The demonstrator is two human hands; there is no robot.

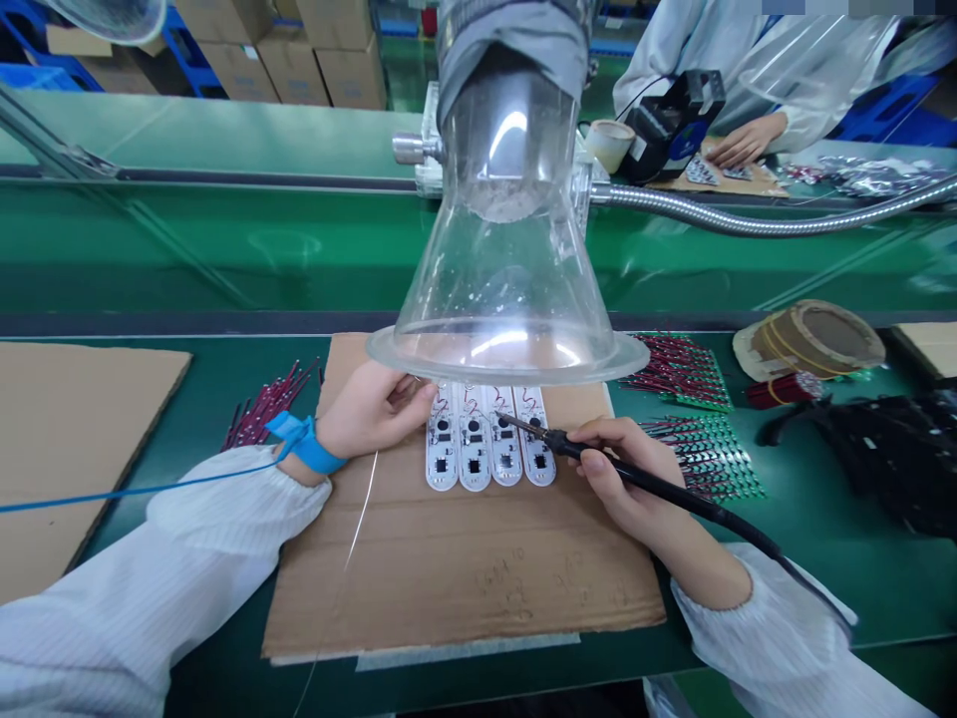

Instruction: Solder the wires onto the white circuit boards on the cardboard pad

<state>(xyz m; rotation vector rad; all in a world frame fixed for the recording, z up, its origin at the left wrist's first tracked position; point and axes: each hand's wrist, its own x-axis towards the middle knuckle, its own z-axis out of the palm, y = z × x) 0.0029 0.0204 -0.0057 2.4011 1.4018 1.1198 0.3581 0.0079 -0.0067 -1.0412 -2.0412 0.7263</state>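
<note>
Several white oblong circuit boards (489, 449) lie side by side on a cardboard sheet (456, 568). My right hand (624, 479) is closed round a black soldering iron (598, 461), whose tip rests on the third board. My left hand (374, 409), with a blue wrist strap (306, 444), pinches a thin solder wire (363, 509) beside the leftmost board. A clear fume-extraction funnel (508, 289) hangs just above the boards and hides their top ends.
Red wires (269, 404) lie left of the cardboard. Green board panels with red wires (688, 374) and a tape roll (811, 344) sit to the right. Another cardboard sheet (67, 429) is at far left. A co-worker's hand (744, 140) rests beyond the belt.
</note>
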